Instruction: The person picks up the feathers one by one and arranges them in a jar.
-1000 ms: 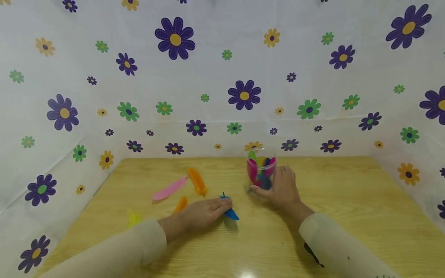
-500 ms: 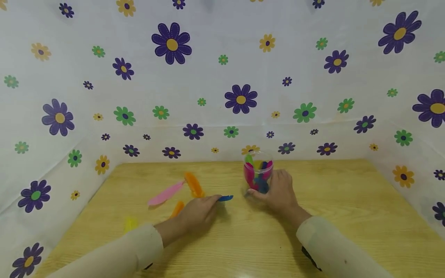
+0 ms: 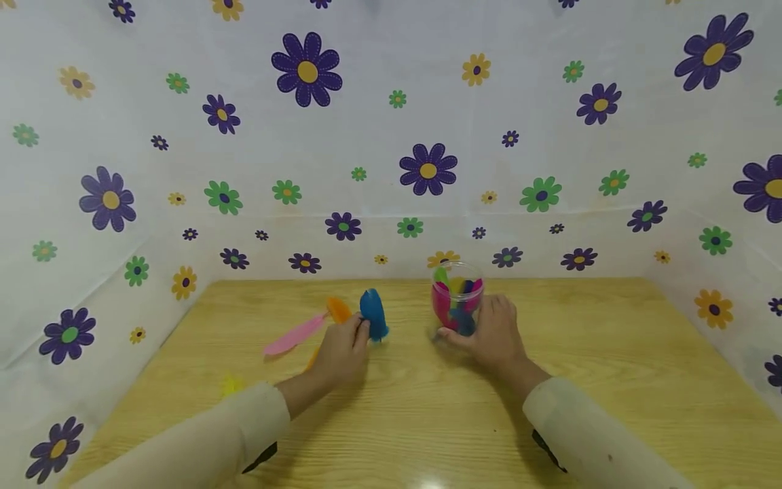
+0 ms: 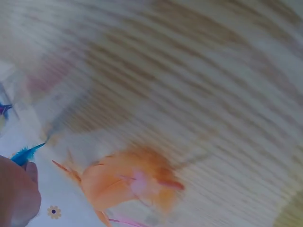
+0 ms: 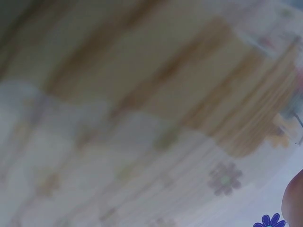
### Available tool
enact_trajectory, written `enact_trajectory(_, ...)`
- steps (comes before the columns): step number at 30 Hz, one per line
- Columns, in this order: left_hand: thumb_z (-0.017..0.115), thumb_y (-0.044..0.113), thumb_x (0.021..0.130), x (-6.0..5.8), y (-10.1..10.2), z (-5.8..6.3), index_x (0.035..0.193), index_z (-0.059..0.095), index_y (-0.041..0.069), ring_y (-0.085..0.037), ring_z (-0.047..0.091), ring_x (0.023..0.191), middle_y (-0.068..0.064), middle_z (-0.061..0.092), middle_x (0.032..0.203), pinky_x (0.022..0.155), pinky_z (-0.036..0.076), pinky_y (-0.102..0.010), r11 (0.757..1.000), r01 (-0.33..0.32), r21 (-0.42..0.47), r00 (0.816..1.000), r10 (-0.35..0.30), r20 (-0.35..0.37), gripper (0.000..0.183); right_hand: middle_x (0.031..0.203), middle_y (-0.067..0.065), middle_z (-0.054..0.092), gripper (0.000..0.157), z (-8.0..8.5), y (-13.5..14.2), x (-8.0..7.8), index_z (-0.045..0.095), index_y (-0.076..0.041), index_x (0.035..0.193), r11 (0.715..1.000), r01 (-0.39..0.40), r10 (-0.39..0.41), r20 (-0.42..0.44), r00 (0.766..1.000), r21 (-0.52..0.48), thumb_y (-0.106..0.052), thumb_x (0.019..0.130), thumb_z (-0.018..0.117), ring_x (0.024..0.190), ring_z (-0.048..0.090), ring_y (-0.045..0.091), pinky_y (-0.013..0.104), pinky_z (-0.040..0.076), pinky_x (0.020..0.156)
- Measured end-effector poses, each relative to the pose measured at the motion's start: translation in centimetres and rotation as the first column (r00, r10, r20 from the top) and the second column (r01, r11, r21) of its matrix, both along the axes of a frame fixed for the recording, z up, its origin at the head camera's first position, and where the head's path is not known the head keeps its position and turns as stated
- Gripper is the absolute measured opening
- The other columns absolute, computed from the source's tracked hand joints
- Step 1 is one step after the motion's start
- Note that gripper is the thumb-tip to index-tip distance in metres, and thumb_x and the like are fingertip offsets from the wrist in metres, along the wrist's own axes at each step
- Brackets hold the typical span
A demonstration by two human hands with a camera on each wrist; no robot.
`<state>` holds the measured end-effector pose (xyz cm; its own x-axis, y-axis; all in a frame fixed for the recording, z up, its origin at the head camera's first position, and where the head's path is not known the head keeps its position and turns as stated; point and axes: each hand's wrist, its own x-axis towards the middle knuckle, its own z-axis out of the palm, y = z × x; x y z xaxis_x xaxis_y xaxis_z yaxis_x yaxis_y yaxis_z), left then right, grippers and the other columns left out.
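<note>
My left hand (image 3: 341, 348) pinches a blue feather (image 3: 373, 314) between thumb and fingers, its broad end up and its quill end down. The same feather shows at the left edge of the left wrist view. My right hand (image 3: 496, 334) grips a clear plastic jar (image 3: 457, 291) low on its right side. Pink, green, yellow and blue feathers fill the jar, which has no lid on. Just behind my left hand lie a pink feather (image 3: 294, 336) and an orange feather (image 3: 339, 310). Another orange feather (image 3: 313, 358) is mostly covered by that hand.
A yellow feather (image 3: 231, 385) rests on the wooden table (image 3: 586, 353) beside my left sleeve. White cloth (image 3: 366, 122) printed with flowers hangs behind the table and along both sides.
My left hand has picked the blue feather up off the table, turned it upright and shifted it left and back. My right hand has kept its grip on the jar.
</note>
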<state>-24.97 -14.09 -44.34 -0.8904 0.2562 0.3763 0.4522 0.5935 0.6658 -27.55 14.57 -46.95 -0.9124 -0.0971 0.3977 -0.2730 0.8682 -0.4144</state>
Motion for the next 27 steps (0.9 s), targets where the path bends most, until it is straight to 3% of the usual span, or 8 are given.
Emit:
enact_trajectory(3,0.044,0.008,0.105,-0.3,0.2,0.1,0.083,0.058,-0.001,-0.013,0.052,0.058,-0.007,0.057,0.069,0.054,0.042,-0.023,0.993,-0.092,0.078,0.99,0.083,0.114,0.027,0.108,0.014,0.059,0.092,0.0,0.1,-0.1,0.049,0.001,0.128,1.0,0.0,0.0,-0.001,1.0,0.0,-0.07,0.074,0.073,0.106,0.048,0.031,0.05,0.032,0.103)
enact_trajectory(6,0.043,0.009,0.105,0.1,0.4,0.2,0.101,0.062,-0.01,-0.027,0.069,0.077,-0.021,0.07,0.091,0.067,0.057,-0.032,0.969,-0.192,0.158,0.956,0.149,0.253,0.028,0.107,0.014,0.059,0.091,-0.3,0.0,0.2,0.05,0.001,0.126,1.0,0.001,-0.001,-0.004,1.0,-0.002,-0.069,0.074,0.074,0.104,0.049,0.031,0.05,0.033,0.102)
enact_trajectory(9,0.04,0.007,0.106,0.3,0.6,0.5,0.119,0.056,-0.018,-0.035,0.072,0.093,-0.029,0.069,0.107,0.08,0.059,-0.04,0.938,-0.254,0.235,0.918,0.157,0.365,0.032,0.106,0.014,0.059,0.09,-0.4,-0.1,0.4,0.05,0.002,0.125,1.0,-0.004,0.004,-0.013,1.0,-0.011,-0.067,0.074,0.075,0.104,0.049,0.031,0.051,0.032,0.102)
enact_trajectory(14,0.036,0.009,0.108,-0.4,0.9,1.1,0.137,0.042,-0.019,-0.033,0.07,0.101,-0.031,0.064,0.117,0.088,0.056,-0.041,0.878,-0.339,0.339,0.844,0.125,0.522,0.041,0.104,0.013,0.059,0.088,0.1,0.1,-0.1,0.05,0.001,0.124,0.999,-0.009,0.008,-0.035,0.999,-0.036,-0.067,0.074,0.076,0.103,0.049,0.031,0.05,0.03,0.103)
enact_trajectory(18,0.034,0.01,0.108,-0.7,1.1,1.2,0.142,0.034,-0.019,-0.035,0.069,0.104,-0.031,0.062,0.118,0.089,0.056,-0.042,0.849,-0.362,0.384,0.809,0.081,0.583,0.044,0.101,0.013,0.058,0.086,0.3,0.3,-0.3,0.051,0.001,0.12,1.0,0.004,-0.005,-0.06,0.998,-0.017,-0.066,0.073,0.077,0.103,0.049,0.032,0.049,0.031,0.101)
enact_trajectory(24,0.032,0.005,0.107,-0.2,1.2,1.2,0.14,0.036,-0.02,-0.035,0.07,0.101,-0.032,0.061,0.115,0.089,0.056,-0.044,0.83,-0.384,0.404,0.791,0.07,0.607,0.041,0.105,0.016,0.059,0.089,0.2,0.2,0.0,0.05,0.003,0.124,1.0,0.0,-0.001,-0.038,0.999,-0.005,-0.065,0.073,0.077,0.106,0.05,0.034,0.051,0.032,0.103)
enact_trajectory(27,0.032,0.003,0.106,0.0,1.2,1.5,0.142,0.034,-0.019,-0.035,0.071,0.1,-0.033,0.061,0.117,0.089,0.056,-0.045,0.794,-0.41,0.449,0.779,0.048,0.625,0.042,0.107,0.016,0.06,0.09,0.1,-0.1,0.0,0.05,0.002,0.125,1.0,-0.006,0.006,-0.035,0.999,-0.006,-0.066,0.073,0.077,0.107,0.05,0.034,0.051,0.031,0.104)
